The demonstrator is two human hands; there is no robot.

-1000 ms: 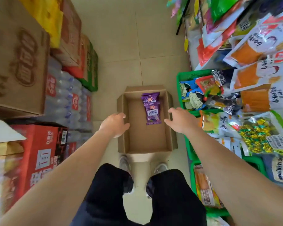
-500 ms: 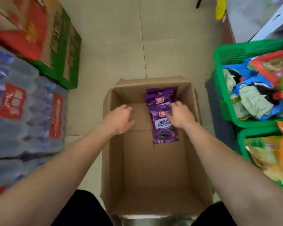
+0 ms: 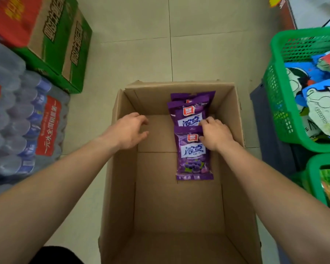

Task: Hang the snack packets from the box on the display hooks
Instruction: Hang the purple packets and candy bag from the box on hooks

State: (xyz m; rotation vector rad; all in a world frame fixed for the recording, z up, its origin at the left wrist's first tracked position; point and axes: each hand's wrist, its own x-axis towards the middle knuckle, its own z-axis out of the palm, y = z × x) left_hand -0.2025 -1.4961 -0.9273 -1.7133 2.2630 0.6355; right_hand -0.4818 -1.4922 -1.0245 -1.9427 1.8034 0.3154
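Observation:
An open cardboard box (image 3: 120, 168) stands on the tiled floor in front of me. Three purple snack packets lie overlapping along its right side: the nearest packet (image 3: 193, 155), a second packet (image 3: 187, 113) behind it, and a third packet (image 3: 191, 95) against the far wall. My right hand (image 3: 214, 134) is inside the box, its thumb and curled fingers pinching the top edge of the nearest packet. My left hand (image 3: 129, 130) hovers inside the box at its left wall, with loosely curled fingers that hold nothing. No display hooks are in view.
Shrink-wrapped water bottle packs (image 3: 27, 121) and green-and-red cartons (image 3: 55, 44) stand to the left. On the right a green basket (image 3: 274, 92) of snack packs sits over a dark crate (image 3: 271, 130), with a second green basket (image 3: 312, 178) nearer me.
My view has dropped much closer to the box. Both hands went from above its rim down inside, and the right hand moved onto the purple packets.

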